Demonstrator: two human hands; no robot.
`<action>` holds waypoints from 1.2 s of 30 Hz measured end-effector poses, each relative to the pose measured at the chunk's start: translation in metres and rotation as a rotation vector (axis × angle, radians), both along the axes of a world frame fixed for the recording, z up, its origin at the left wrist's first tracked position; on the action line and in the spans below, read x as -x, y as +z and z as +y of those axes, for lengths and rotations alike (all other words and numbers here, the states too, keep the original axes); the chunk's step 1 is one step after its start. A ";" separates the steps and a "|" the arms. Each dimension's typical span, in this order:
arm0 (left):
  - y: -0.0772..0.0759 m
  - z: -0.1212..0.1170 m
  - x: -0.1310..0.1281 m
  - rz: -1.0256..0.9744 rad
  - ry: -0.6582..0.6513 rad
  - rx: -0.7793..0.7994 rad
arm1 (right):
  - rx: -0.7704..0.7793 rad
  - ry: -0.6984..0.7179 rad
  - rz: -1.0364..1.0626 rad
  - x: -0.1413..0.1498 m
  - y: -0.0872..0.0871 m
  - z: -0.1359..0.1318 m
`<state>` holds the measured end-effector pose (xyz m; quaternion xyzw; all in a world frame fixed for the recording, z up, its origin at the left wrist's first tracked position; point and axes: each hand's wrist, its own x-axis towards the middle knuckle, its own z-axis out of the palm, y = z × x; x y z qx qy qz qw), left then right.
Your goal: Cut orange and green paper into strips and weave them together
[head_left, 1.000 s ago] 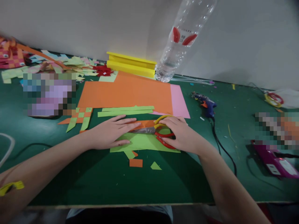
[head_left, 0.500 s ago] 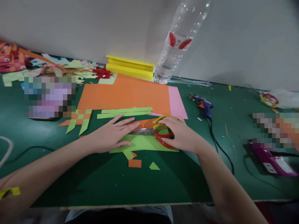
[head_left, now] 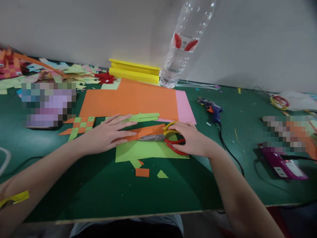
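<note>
- In the head view, a person bent to papercraft at a green table (head_left: 119, 198), both bare forearms reaching in from the near edge.
- The right hand (head_left: 189, 137) gripped scissors (head_left: 157, 137), its thumb and fingers around the red and yellow handles, the blades pointing left.
- The scissors lay low over the paper, in front of the person, their blades along the near edge of an orange strip (head_left: 148, 131).
- The left hand (head_left: 109, 134) was spread, palm down and fingers stretched to the right, its fingertips over the left end of the orange strip; how firmly it pressed could not be told.
- Below the blades lay a light green sheet (head_left: 148, 151), with an orange scrap (head_left: 142, 172) and a green scrap (head_left: 162, 174) on the near side of it.
- Just beyond the orange strip, green strips (head_left: 146, 117) lay near a large orange sheet (head_left: 131, 102), which partly covered a pink sheet (head_left: 185, 105).
- Beside the left forearm sat a woven orange and green paper piece (head_left: 83, 124), partly hidden by the arm.
- At the wall, a clear plastic bottle (head_left: 182, 44) with a red-marked label stood next to a folded yellow piece (head_left: 133, 75).
- To the right, a blue glue gun (head_left: 214, 110) rested on the table, its black cord trailing toward the near edge.
</note>
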<state>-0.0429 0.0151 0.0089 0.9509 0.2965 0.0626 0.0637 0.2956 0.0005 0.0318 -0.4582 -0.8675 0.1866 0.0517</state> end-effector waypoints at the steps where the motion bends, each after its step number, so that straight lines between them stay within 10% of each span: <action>1: -0.001 0.001 0.001 0.011 -0.003 0.001 | 0.002 0.003 -0.001 0.000 0.000 0.000; 36: -0.010 0.005 -0.013 0.049 0.028 0.056 | -0.097 0.066 -0.030 0.010 -0.001 -0.002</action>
